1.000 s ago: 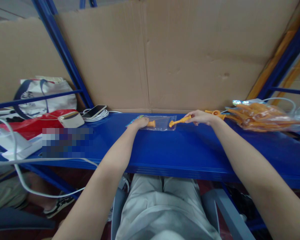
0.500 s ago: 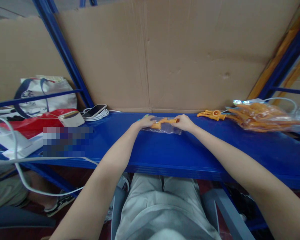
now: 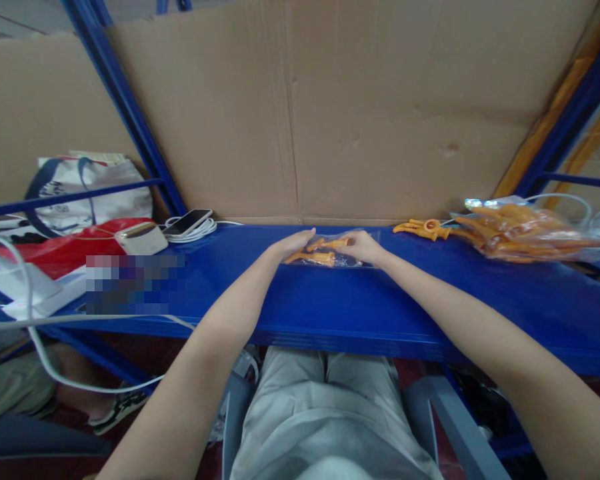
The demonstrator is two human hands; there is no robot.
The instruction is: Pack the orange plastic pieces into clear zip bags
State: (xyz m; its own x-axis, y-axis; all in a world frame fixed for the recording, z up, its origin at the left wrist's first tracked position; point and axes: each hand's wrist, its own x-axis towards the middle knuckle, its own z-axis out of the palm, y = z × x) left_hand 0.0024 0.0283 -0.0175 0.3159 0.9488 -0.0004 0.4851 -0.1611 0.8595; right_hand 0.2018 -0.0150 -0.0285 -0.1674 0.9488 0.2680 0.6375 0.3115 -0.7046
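Note:
A clear plastic bag (image 3: 347, 261) lies on the blue shelf top, with two orange plastic pieces with flared ends in it. The nearer orange piece (image 3: 321, 257) lies along the bag. My left hand (image 3: 294, 244) is closed around the bag's left end, hiding that end. At the bag's right part, my right hand (image 3: 365, 248) pinches the flared end of the farther orange piece (image 3: 334, 244). Its fingertips are partly hidden, and I cannot tell how far they reach inside the bag.
Loose orange pieces (image 3: 423, 229) lie at the right, beside a big clear bag of orange pieces (image 3: 525, 233). Leftward are a phone (image 3: 191, 223) on a coiled white cable, a red bag (image 3: 75, 250) and a white tote bag (image 3: 97, 197). Cardboard (image 3: 300, 120) stands behind.
My right hand has brought an orange piece leftward from near the loose pieces into the bag. The bag's printed left end is now covered by my left hand.

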